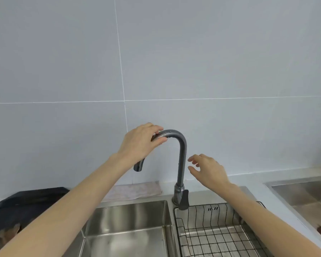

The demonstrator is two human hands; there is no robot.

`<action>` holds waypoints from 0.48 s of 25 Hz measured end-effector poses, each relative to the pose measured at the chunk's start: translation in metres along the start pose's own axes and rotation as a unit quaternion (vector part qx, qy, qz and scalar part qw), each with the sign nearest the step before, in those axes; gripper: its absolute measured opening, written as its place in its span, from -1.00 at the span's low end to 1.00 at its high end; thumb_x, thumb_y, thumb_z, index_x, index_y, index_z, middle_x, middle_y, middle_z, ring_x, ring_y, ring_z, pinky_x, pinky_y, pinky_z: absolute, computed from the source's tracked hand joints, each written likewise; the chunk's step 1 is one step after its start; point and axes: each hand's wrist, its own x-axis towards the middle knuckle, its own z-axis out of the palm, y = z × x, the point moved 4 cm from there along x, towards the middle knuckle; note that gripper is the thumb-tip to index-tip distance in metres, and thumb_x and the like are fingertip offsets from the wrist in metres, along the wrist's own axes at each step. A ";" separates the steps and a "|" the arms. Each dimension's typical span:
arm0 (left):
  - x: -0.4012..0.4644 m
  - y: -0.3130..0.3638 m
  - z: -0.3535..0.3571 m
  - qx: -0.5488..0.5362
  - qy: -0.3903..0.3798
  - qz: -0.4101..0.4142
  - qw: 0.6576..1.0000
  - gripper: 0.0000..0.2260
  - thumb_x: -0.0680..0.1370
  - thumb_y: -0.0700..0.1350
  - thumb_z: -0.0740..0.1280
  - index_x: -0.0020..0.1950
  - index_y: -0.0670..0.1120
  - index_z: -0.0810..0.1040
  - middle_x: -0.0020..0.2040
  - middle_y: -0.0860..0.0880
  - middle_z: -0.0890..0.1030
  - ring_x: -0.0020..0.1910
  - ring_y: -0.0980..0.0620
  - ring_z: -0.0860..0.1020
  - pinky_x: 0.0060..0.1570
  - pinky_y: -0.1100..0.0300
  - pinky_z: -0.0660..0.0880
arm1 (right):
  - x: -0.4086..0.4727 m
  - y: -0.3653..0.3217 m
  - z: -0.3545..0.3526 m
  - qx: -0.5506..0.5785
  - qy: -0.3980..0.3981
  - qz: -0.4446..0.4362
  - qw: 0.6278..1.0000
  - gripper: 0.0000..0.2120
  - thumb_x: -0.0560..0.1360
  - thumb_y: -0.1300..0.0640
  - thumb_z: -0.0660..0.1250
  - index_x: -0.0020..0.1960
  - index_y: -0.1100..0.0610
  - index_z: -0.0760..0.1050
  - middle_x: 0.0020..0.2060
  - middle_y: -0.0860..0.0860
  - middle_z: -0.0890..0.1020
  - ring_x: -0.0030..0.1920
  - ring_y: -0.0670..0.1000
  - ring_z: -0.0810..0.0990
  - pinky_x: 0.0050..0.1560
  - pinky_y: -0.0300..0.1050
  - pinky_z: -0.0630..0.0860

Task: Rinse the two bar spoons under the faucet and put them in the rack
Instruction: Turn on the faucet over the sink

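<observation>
A dark grey gooseneck faucet (182,154) rises behind the sink, its spout curving left and down over the left basin (130,227). My left hand (141,143) grips the top of the faucet's arch. To the right of the faucet stem, my right hand (208,169) hovers with fingers spread and holds nothing. The faucet's black lever (184,200) points down at the base. A black wire rack (217,236) sits in the right basin. No water runs from the spout. No bar spoons are in view.
A black tray (20,206) lies on the counter at the left. A pale cloth (135,190) lies behind the left basin. Another steel basin (304,193) is at the far right. Grey wall tiles fill the background.
</observation>
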 end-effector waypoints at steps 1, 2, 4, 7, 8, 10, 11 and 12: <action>0.003 -0.001 0.002 0.004 -0.002 -0.003 1.000 -0.61 0.53 0.12 0.22 0.32 0.03 0.44 0.21 0.05 0.55 0.20 0.06 0.51 0.08 0.12 0.43 | 0.000 0.002 0.008 -0.008 -0.020 0.012 1.000 -0.71 0.57 0.03 0.20 0.26 0.02 0.44 0.18 -0.04 0.57 0.15 0.01 0.57 0.02 -0.11 0.49; 0.006 -0.002 0.004 0.006 0.003 -0.004 1.000 -0.60 0.53 0.12 0.23 0.33 0.03 0.43 0.21 0.04 0.54 0.20 0.05 0.51 0.08 0.11 0.44 | 0.002 0.007 0.016 -0.004 -0.025 0.019 0.999 -0.71 0.56 0.03 0.21 0.27 0.02 0.43 0.19 -0.04 0.57 0.16 0.01 0.57 0.03 -0.10 0.50; 0.010 -0.006 0.009 0.022 -0.005 -0.012 1.000 -0.60 0.53 0.10 0.24 0.35 0.03 0.40 0.22 0.02 0.53 0.20 0.01 0.50 0.06 0.09 0.44 | 0.002 0.013 0.037 -0.006 -0.061 0.029 0.998 -0.69 0.56 0.04 0.22 0.29 0.01 0.42 0.20 -0.03 0.56 0.17 0.02 0.56 0.07 -0.07 0.51; 0.013 -0.012 0.021 0.038 -0.028 -0.010 0.999 -0.64 0.56 0.03 0.22 0.35 0.03 0.39 0.16 -0.05 0.56 0.15 -0.08 0.51 0.01 0.08 0.43 | 0.003 0.020 0.066 -0.004 -0.102 0.036 0.994 -0.66 0.55 0.05 0.23 0.32 0.01 0.39 0.22 0.00 0.55 0.18 0.06 0.55 0.11 -0.02 0.51; 0.012 -0.013 0.021 0.032 -0.021 -0.007 0.999 -0.64 0.56 0.01 0.22 0.36 0.03 0.39 0.15 -0.05 0.58 0.14 -0.10 0.52 0.01 0.08 0.43 | 0.004 0.021 0.072 0.000 -0.107 0.037 0.994 -0.66 0.55 0.05 0.23 0.32 0.01 0.39 0.22 0.00 0.55 0.19 0.06 0.55 0.12 -0.02 0.51; 0.014 -0.017 0.023 0.013 -0.015 0.002 1.000 -0.64 0.56 -0.01 0.22 0.36 0.03 0.39 0.13 -0.06 0.61 0.11 -0.11 0.53 0.05 0.06 0.45 | 0.005 0.025 0.086 0.003 -0.124 0.037 0.992 -0.66 0.55 0.07 0.24 0.31 0.02 0.40 0.23 0.01 0.55 0.19 0.07 0.55 0.14 0.00 0.51; 0.015 -0.018 0.023 0.004 -0.014 0.005 1.000 -0.64 0.56 -0.01 0.22 0.36 0.04 0.39 0.11 -0.06 0.62 0.09 -0.12 0.54 0.06 0.05 0.46 | 0.006 0.026 0.093 0.005 -0.133 0.036 0.990 -0.67 0.54 0.08 0.24 0.31 0.03 0.41 0.23 0.02 0.54 0.19 0.08 0.54 0.14 0.00 0.51; 0.015 -0.018 0.023 0.000 -0.016 0.006 1.000 -0.64 0.56 0.00 0.23 0.36 0.04 0.40 0.09 -0.06 0.64 0.07 -0.13 0.55 0.06 0.04 0.47 | 0.006 0.027 0.098 0.007 -0.139 0.037 0.990 -0.68 0.54 0.09 0.24 0.30 0.04 0.42 0.22 0.03 0.54 0.19 0.09 0.54 0.14 0.00 0.51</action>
